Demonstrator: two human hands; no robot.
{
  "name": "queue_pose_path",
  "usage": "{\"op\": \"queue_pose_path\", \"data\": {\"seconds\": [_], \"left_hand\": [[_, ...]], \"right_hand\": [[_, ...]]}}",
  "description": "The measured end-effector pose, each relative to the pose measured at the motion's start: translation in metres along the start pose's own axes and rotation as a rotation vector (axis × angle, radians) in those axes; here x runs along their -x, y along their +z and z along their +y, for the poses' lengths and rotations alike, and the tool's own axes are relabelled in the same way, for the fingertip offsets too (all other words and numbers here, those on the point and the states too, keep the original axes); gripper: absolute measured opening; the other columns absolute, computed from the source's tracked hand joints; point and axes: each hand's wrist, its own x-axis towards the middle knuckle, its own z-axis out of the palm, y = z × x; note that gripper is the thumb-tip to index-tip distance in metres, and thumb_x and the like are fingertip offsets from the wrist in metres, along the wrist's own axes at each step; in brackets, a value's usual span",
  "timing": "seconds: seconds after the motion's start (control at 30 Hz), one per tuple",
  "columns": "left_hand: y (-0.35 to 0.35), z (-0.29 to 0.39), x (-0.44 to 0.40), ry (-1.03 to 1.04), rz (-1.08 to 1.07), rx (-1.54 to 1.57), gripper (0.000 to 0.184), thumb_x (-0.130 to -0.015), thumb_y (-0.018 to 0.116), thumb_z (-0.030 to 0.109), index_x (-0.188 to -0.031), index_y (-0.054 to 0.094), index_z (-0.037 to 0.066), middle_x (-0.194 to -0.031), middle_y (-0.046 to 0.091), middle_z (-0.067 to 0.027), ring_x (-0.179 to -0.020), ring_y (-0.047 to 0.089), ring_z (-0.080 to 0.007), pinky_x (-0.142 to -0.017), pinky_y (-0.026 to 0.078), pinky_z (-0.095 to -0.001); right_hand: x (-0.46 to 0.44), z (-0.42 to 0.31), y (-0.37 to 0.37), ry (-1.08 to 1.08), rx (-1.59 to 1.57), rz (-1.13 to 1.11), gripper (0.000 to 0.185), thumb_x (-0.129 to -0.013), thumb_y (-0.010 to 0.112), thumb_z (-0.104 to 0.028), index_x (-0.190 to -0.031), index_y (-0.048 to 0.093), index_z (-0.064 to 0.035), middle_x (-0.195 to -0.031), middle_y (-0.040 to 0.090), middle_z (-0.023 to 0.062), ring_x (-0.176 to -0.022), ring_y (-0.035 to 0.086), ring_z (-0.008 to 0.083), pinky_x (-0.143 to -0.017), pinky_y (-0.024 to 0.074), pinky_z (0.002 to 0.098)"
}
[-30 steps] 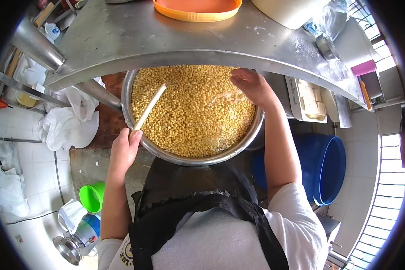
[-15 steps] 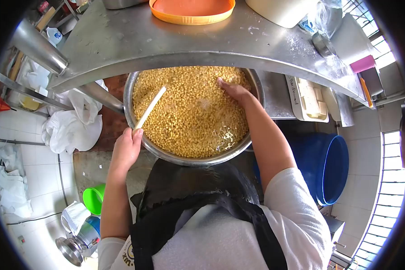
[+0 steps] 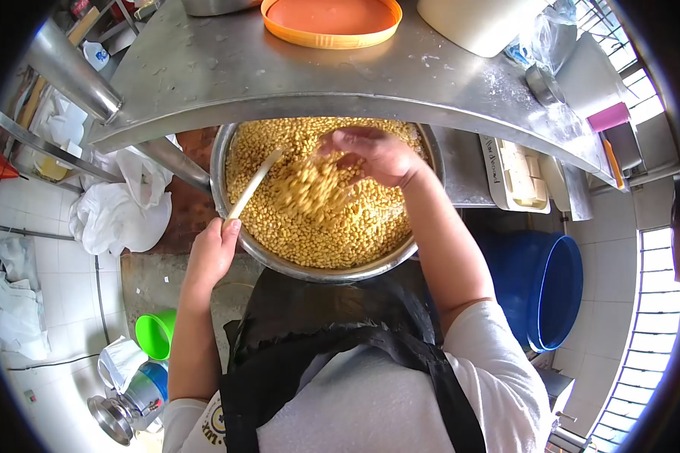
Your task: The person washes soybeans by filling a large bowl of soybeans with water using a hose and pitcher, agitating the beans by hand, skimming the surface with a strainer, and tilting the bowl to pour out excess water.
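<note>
Orange tray (image 3: 331, 39) on steel shelf (image 3: 234, 75)

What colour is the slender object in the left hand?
The slender object is off-white; see the head view.

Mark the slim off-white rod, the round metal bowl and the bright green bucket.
Slim off-white rod (image 3: 254, 185): head view, middle.
Round metal bowl (image 3: 334, 276): head view, near rim.
Bright green bucket (image 3: 155, 335): head view, inner wall.

Beans (image 3: 325, 245) yellow, basin (image 3: 332, 276) silvery grey, stick (image 3: 255, 183) off-white to my eye; apron (image 3: 317, 302) black, shirt (image 3: 355, 400) white, barrel (image 3: 517, 283) blue, bucket (image 3: 153, 336) bright green
</note>
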Motion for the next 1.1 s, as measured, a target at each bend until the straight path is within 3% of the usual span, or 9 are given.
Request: {"op": "queue_pose_path", "data": {"seconds": [0.07,0.13,0.23,0.3,0.4,0.5,0.67,1.1], "left_hand": [[0.000,-0.001,0.000,0.000,-0.010,0.021,0.047,-0.110,0.054,0.043,-0.102,0.062,-0.002,-0.088,0.069,-0.0286,-0.086,0.066,-0.0507,-0.076,0.050,-0.0543],[0.001,0.000,0.000,0.012,0.008,0.010,0.047,-0.110,0.054,0.043,-0.103,0.063,-0.003,-0.089,0.069,-0.0290,-0.087,0.066,-0.0508,-0.076,0.050,-0.0545],[0.003,-0.001,-0.001,0.012,0.017,-0.008,0.048,-0.110,0.053,0.043,-0.104,0.063,-0.003,-0.090,0.069,-0.0291,-0.089,0.067,-0.0510,-0.077,0.051,-0.0548],[0.005,-0.002,-0.002,0.006,0.016,-0.012,0.048,-0.110,0.053,0.043,-0.104,0.063,-0.003,-0.090,0.070,-0.0293,-0.089,0.067,-0.0512,-0.078,0.051,-0.0550],[0.003,0.001,-0.001,0.000,0.014,-0.021,0.048,-0.111,0.053,0.043,-0.104,0.062,-0.004,-0.091,0.070,-0.0294,-0.090,0.067,-0.0514,-0.078,0.051,-0.0557],[0.003,0.003,-0.001,-0.008,0.010,-0.022,0.048,-0.110,0.053,0.043,-0.103,0.061,-0.004,-0.091,0.070,-0.0295,-0.090,0.067,-0.0513,-0.078,0.051,-0.0561],[0.004,0.005,0.000,-0.019,0.037,-0.021,0.046,-0.110,0.053,0.042,-0.099,0.059,-0.003,-0.089,0.068,-0.0295,-0.088,0.066,-0.0513,-0.076,0.050,-0.0559],[0.006,0.005,-0.002,-0.036,0.035,-0.031,0.046,-0.109,0.053,0.042,-0.098,0.057,-0.002,-0.087,0.068,-0.0331,-0.088,0.066,-0.0546,-0.076,0.050,-0.0610]], "right_hand": [[0.001,-0.004,-0.020,-0.078,0.205,0.149,0.054,-0.101,0.073,-0.043,-0.140,0.065,-0.0063,-0.130,0.071,0.0086,-0.112,0.071,0.0236,-0.088,0.0622,0.0432],[0.002,-0.006,-0.040,-0.155,0.412,0.364,0.050,-0.100,0.075,-0.038,-0.138,0.066,-0.0075,-0.129,0.071,0.0103,-0.106,0.072,0.0217,-0.083,0.0635,0.0394],[-0.016,0.002,-0.072,-0.447,0.670,0.449,0.048,-0.100,0.075,-0.038,-0.135,0.066,-0.0066,-0.124,0.072,0.0105,-0.103,0.070,0.0219,-0.084,0.0619,0.0384],[-0.021,-0.002,-0.082,-0.500,0.862,0.490,0.041,-0.103,0.071,-0.032,-0.136,0.065,-0.0078,-0.128,0.071,0.0120,-0.119,0.064,0.0259,-0.102,0.0529,0.0402],[-0.038,0.003,-0.096,-0.621,1.026,0.543,0.046,-0.101,0.072,-0.037,-0.134,0.065,-0.0053,-0.122,0.072,0.0107,-0.110,0.066,0.0246,-0.099,0.0543,0.0417],[-0.052,-0.011,-0.097,-0.516,1.255,0.620,0.046,-0.104,0.064,-0.038,-0.136,0.065,-0.0050,-0.130,0.071,0.0132,-0.114,0.065,0.0244,-0.104,0.0519,0.0427],[-0.096,-0.016,-0.110,-0.389,1.507,0.676,0.047,-0.102,0.063,-0.036,-0.138,0.065,-0.0060,-0.133,0.070,0.0139,-0.116,0.065,0.0249,-0.105,0.0514,0.0422],[-0.180,0.046,-0.125,-0.088,1.532,0.462,0.049,-0.098,0.061,-0.030,-0.142,0.063,-0.0086,-0.140,0.066,0.0156,-0.120,0.064,0.0260,-0.108,0.0501,0.0409]]}}
